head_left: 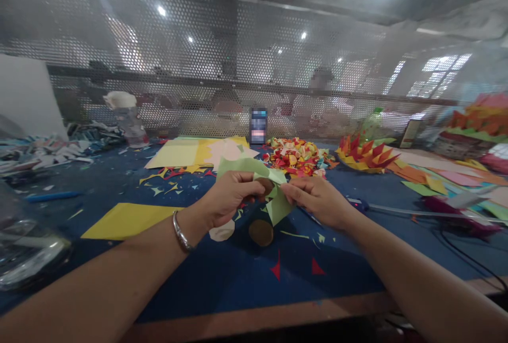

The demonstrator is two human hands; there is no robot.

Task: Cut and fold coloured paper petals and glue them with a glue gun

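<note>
My left hand, with a silver bangle on its wrist, is closed on a light green sheet of paper above the blue table. A brown rounded piece shows by the left fingertips; I cannot tell whether it is held too. My right hand pinches the same paper at its right side, where a flap hangs down. Below the hands lie a brown disc and a whitish rounded piece. To the left is a yellow sheet, partly under my left forearm.
Cut paper bits form a colourful heap behind my hands. Pale yellow sheets lie farther left. On the right are a spiky red-yellow paper piece and a hot glue gun with a cord. A phone stands at the back.
</note>
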